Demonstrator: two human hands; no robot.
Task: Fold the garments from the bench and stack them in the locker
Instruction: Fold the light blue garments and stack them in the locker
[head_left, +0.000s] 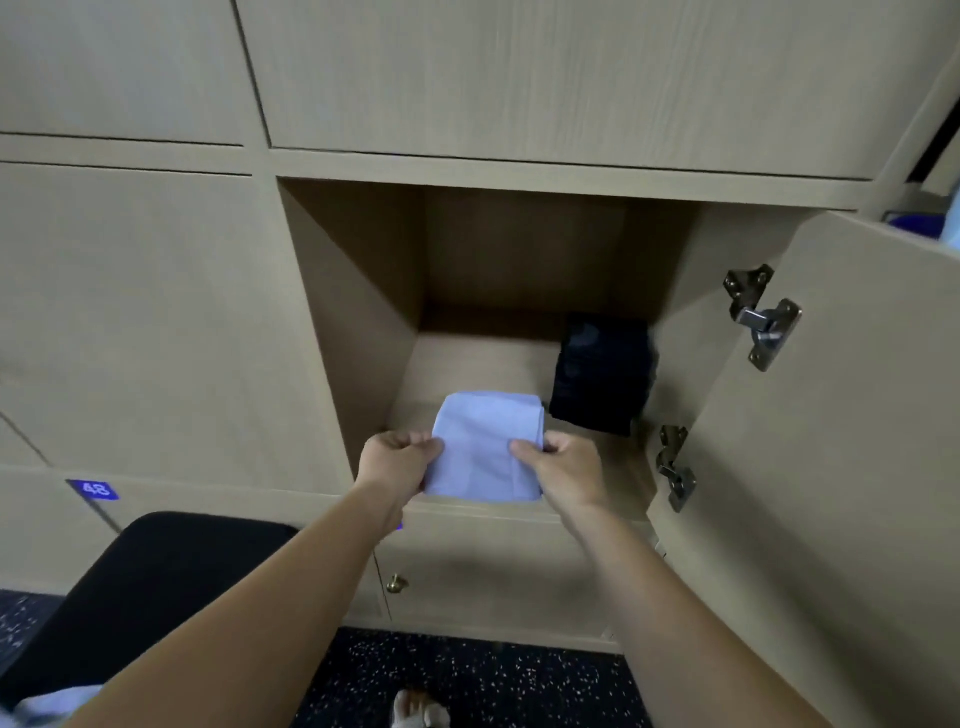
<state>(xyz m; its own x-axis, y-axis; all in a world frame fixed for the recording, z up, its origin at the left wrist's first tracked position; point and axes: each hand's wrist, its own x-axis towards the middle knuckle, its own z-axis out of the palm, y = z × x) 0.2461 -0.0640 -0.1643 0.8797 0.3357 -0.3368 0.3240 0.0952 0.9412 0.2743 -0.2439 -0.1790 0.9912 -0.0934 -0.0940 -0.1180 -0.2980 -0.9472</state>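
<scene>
A folded pale blue garment (485, 447) is held at the front edge of the open wooden locker (358, 291), its far end over the locker floor. My left hand (397, 462) grips its left edge and my right hand (563, 467) grips its right edge, thumbs on top. A folded black garment (602, 374) lies inside the locker at the right, a little behind the blue one. The black padded bench (150, 587) is at the lower left, with a bit of light blue cloth (57, 701) at its near end.
The locker door (841, 447) stands open to the right with metal hinges (763, 317). Shut locker doors surround the opening; one at the left bears a blue tag "48" (95, 489). A small brass knob (396, 583) is below. The floor is dark and speckled, and a foot (418, 709) shows at the bottom edge.
</scene>
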